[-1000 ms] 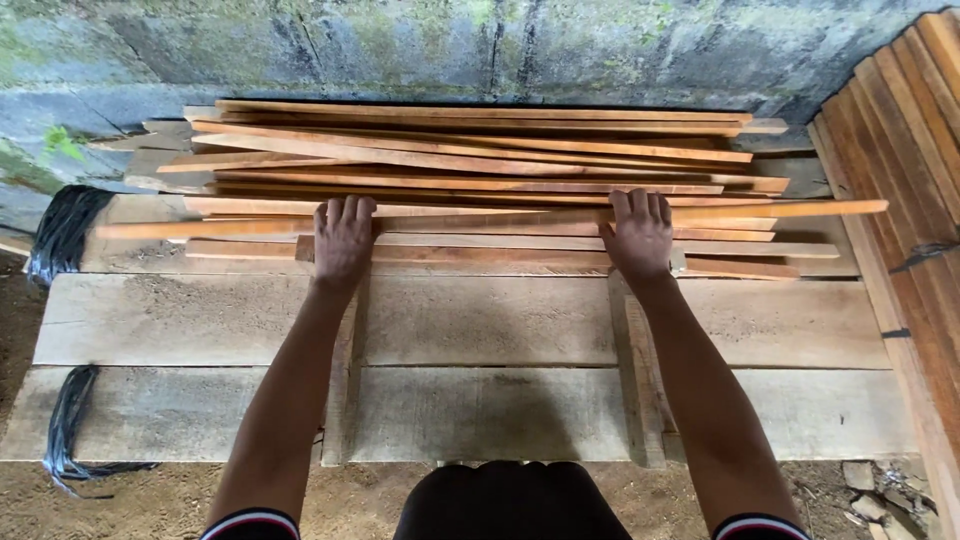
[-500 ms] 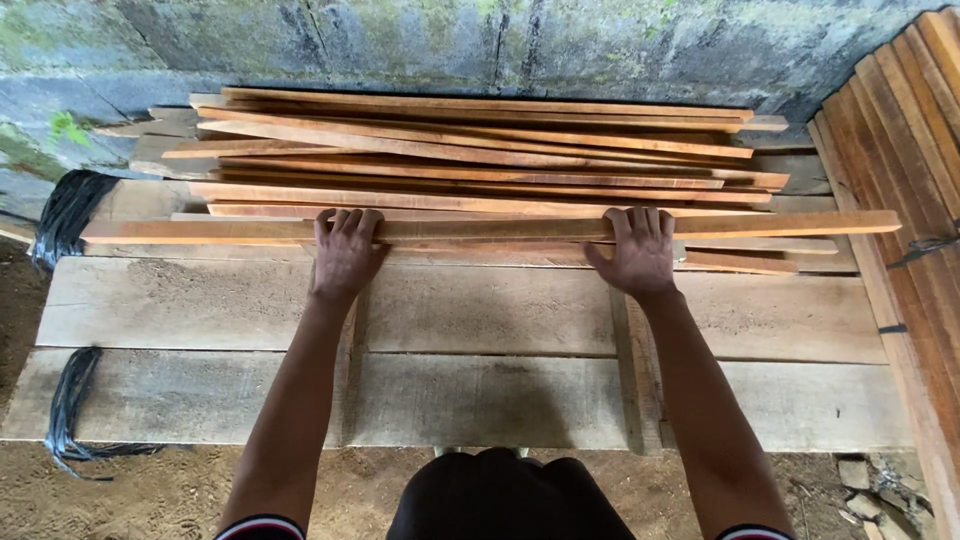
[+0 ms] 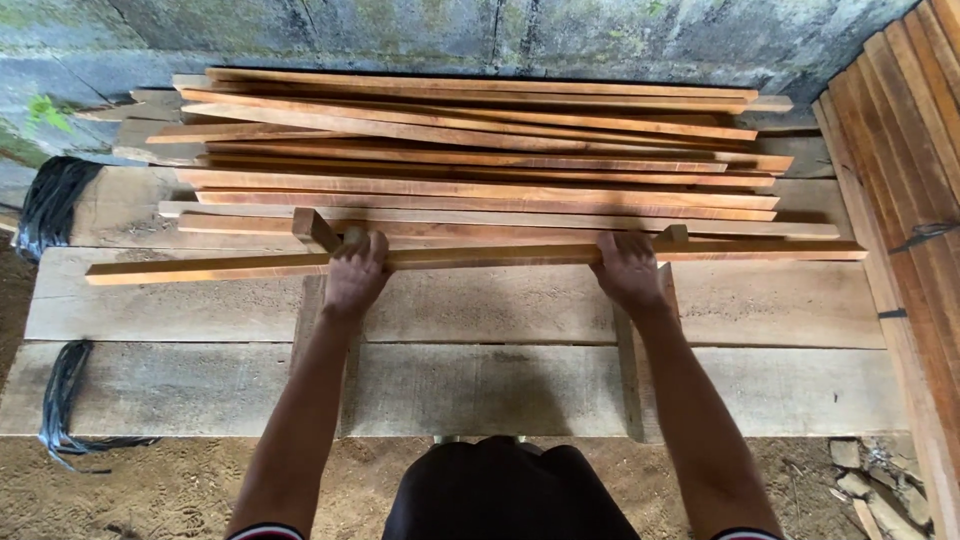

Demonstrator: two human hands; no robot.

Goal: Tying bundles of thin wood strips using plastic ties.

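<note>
Rough plank tabletop [image 3: 480, 390] under a mossy wall [image 3: 500, 30]: both hands, left [image 3: 355, 272] and right [image 3: 628, 268], curl shut around one long slat [image 3: 480, 257] just clear of the stack [image 3: 470, 150], and it looks light, stiff, splintery, best gripped wide apart for balance.
</note>
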